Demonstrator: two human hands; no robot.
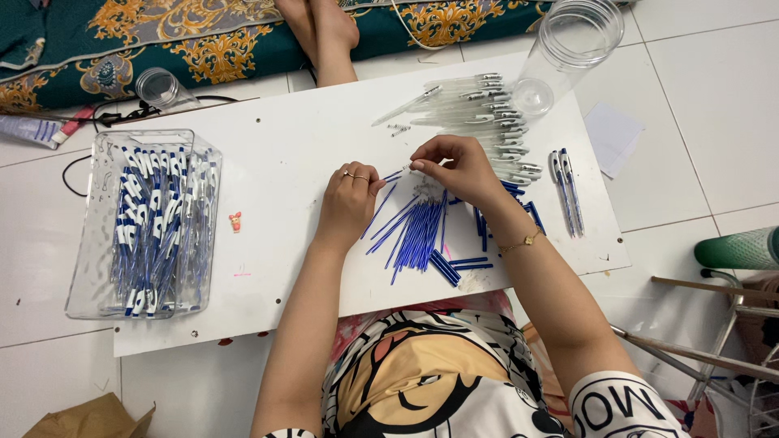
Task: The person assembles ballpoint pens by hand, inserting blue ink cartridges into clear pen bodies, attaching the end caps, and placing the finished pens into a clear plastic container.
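My left hand [349, 199], with a ring on one finger, and my right hand [454, 166] meet over a white board [284, 162]. Together they pinch a thin blue ink refill [393, 175] between their fingertips. Just below them lies a fan of several blue refills [418, 231]. Behind my right hand is a pile of clear pen barrels [487, 122]. Two assembled blue and white pens [565, 191] lie to the right.
A clear plastic tray [101, 235] full of finished pens sits at the board's left. A clear jar [568, 45] lies at the back right, its lid [160, 85] at back left. Someone's feet [320, 32] rest on a patterned mat. Metal chair legs [698, 341] stand right.
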